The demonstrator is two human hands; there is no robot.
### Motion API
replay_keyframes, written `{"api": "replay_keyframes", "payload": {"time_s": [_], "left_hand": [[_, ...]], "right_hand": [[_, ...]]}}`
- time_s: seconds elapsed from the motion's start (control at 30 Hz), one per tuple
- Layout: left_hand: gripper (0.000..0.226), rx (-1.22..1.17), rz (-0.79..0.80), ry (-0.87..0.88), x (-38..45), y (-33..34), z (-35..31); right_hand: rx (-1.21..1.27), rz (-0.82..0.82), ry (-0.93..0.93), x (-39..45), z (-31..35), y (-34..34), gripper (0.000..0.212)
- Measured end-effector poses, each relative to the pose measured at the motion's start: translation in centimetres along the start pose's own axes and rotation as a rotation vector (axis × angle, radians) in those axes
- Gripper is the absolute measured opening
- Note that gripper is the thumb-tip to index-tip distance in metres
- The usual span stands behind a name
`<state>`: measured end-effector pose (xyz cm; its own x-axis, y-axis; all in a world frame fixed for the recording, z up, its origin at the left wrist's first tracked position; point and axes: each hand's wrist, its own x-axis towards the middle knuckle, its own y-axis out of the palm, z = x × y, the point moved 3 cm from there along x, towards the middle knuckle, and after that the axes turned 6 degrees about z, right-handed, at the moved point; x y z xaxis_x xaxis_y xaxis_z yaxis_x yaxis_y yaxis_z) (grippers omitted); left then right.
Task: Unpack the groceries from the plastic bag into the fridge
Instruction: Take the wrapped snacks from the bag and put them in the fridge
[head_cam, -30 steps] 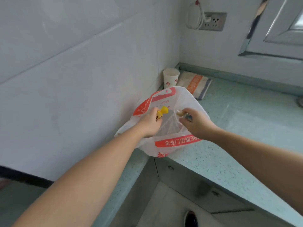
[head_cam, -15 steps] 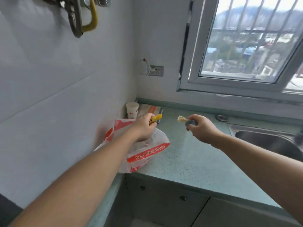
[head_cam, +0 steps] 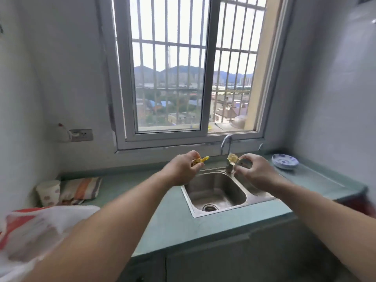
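My left hand [head_cam: 182, 167] is closed around a small yellow wrapped item [head_cam: 200, 161], whose end sticks out past my fingers. A small item in a pale gold and grey wrapper [head_cam: 233, 159] is gripped by my right hand [head_cam: 253, 169]. Both hands are held out above the steel sink [head_cam: 215, 192], a short gap between them. The white and red plastic bag [head_cam: 34, 231] lies blurred on the counter at the lower left, apart from both hands. No fridge is in view.
A green counter [head_cam: 171, 218] runs under a barred window. On its left stand a paper cup [head_cam: 48, 192] and a striped folded cloth [head_cam: 81, 188]. A tap [head_cam: 226, 145] rises behind the sink; a blue-patterned dish [head_cam: 284, 161] sits at the right.
Both hands have lifted out of the bag with their items and swung right, over the sink. The view has turned right and up, leaving the bag at the lower left.
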<state>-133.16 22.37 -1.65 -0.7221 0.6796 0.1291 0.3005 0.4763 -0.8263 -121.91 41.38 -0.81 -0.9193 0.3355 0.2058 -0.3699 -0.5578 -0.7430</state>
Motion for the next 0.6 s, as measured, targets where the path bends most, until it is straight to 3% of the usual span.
{"api": "replay_keyframes", "payload": {"time_s": [0.2, 0.53, 0.6], "left_hand": [[0.022, -0.002, 0.082, 0.259, 2.5, 8.4, -15.4], [0.025, -0.025, 0.301, 0.727, 3.5, 23.2, -40.9], [0.026, -0.056, 0.382, 0.831, 3.7, 26.1, -45.7]], "right_hand": [[-0.142, -0.142, 0.121, -10.4, -8.5, -11.9, 0.019], [-0.198, -0.492, 0.562, -28.3, -21.1, -27.9, 0.008], [-0.219, -0.568, 0.650, -31.7, -22.8, -30.4, 0.015]]}}
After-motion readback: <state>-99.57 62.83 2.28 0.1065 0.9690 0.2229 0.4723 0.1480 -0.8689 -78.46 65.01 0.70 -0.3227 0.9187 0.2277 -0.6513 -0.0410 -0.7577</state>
